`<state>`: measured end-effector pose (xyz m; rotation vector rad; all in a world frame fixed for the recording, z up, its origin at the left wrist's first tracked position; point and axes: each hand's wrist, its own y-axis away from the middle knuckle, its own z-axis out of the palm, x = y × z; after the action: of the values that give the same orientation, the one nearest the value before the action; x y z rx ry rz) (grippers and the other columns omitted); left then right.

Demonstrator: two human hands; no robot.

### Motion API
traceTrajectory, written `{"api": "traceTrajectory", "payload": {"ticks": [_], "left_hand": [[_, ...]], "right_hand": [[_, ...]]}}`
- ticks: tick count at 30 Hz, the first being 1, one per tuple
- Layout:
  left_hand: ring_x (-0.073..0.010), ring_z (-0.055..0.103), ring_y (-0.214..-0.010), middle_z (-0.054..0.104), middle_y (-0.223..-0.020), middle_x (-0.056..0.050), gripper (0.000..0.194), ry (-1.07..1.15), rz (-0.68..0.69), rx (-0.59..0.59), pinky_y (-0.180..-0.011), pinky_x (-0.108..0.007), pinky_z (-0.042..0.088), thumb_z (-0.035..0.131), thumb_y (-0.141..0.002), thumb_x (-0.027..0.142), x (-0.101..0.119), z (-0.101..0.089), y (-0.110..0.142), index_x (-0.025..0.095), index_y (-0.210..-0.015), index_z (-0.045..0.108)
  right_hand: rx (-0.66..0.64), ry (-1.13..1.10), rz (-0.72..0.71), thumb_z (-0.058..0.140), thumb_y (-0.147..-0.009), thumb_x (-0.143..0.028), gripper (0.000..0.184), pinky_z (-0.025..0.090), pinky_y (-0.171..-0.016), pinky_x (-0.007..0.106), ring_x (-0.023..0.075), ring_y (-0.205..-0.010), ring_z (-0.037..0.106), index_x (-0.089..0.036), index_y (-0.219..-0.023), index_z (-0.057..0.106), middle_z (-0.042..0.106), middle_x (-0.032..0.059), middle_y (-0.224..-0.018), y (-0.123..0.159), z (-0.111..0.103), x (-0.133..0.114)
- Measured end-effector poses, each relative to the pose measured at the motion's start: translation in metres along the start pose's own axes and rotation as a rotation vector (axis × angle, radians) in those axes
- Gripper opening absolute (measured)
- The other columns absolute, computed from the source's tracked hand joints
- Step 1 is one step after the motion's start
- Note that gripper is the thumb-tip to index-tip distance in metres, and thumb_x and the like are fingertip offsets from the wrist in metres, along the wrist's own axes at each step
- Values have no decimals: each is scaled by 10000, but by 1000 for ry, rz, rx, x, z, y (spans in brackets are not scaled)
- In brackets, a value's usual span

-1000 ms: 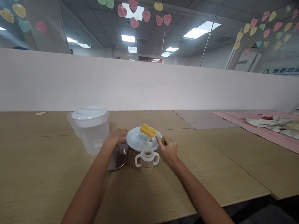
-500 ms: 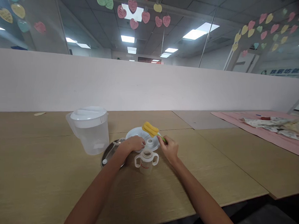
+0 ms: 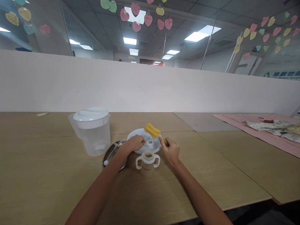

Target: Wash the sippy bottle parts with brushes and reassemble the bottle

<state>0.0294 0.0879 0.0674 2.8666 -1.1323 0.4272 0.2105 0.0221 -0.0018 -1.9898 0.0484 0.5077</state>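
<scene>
- Right hand (image 3: 170, 151): grasps the green handle of a yellow sponge brush (image 3: 152, 130)
- Left hand (image 3: 134, 143): over a white plate (image 3: 136, 134); grip cannot be told
- Two-handled cup (image 3: 147, 163): upright, between the hands

"What stood beyond the desks?"
"A white partition (image 3: 151, 89), with glass panels (image 3: 271, 61) above it, dotted with paper hearts (image 3: 148, 20)."
"And the light?"
"Ceiling lights (image 3: 196, 36) shone over pale wooden desks (image 3: 38, 160)."
</scene>
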Motion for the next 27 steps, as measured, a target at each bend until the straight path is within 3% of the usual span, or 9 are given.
{"api": "traceTrajectory", "payload": {"ticks": [5, 11, 15, 19, 23, 27], "left_hand": [[-210, 628, -865, 685, -937, -98, 236, 24, -94, 196, -766, -290, 469, 556, -740, 195, -7, -26, 3, 142, -950, 648], [-150, 635, -720, 691, -806, -25, 161, 345, -8, 358, -668, -237, 489, 649, -685, 267, -2, -60, 22, 161, -805, 636], [-154, 636, -726, 686, -788, -26, 187, 456, 5, 383, -654, -239, 494, 640, -692, 307, 5, -69, 31, 152, -793, 611], [-144, 617, -692, 664, -761, -29, 146, 355, 1, 442, -638, -235, 481, 627, -694, 278, 3, -68, 28, 153, -760, 588], [-164, 615, -742, 664, -789, -46, 135, 133, -66, 486, -679, -257, 468, 568, -722, 211, -2, -68, 28, 157, -842, 597], [-172, 619, -779, 684, -844, -52, 207, -69, -149, 335, -683, -247, 454, 544, -694, 147, -11, -74, 38, 164, -882, 630]], "right_hand": [[-7, 6, 4, 391, -866, -532, 524, 232, -468, 212, 73, -446, 338, -160, -515, 503, 431, -22, -444, 1, 1, -1], [-52, 53, 35, 364, -860, -582, 573, 207, -458, 219, 74, -436, 340, -158, -517, 540, 473, -9, -445, 0, 5, 2], [-40, 65, -10, 364, -861, -582, 582, 209, -461, 223, 78, -443, 354, -157, -508, 547, 491, 2, -452, 2, 8, 4], [-22, -7, -58, 422, -850, -557, 541, 237, -475, 218, 72, -456, 355, -151, -517, 553, 481, -8, -467, 7, 9, 2], [-3, -150, -3, 449, -848, -520, 500, 270, -485, 203, 63, -457, 321, -150, -520, 523, 406, -37, -463, 7, 4, 0], [46, -212, 71, 459, -844, -503, 481, 270, -481, 198, 62, -466, 296, -156, -511, 468, 341, -51, -471, 3, 0, 1]]}}
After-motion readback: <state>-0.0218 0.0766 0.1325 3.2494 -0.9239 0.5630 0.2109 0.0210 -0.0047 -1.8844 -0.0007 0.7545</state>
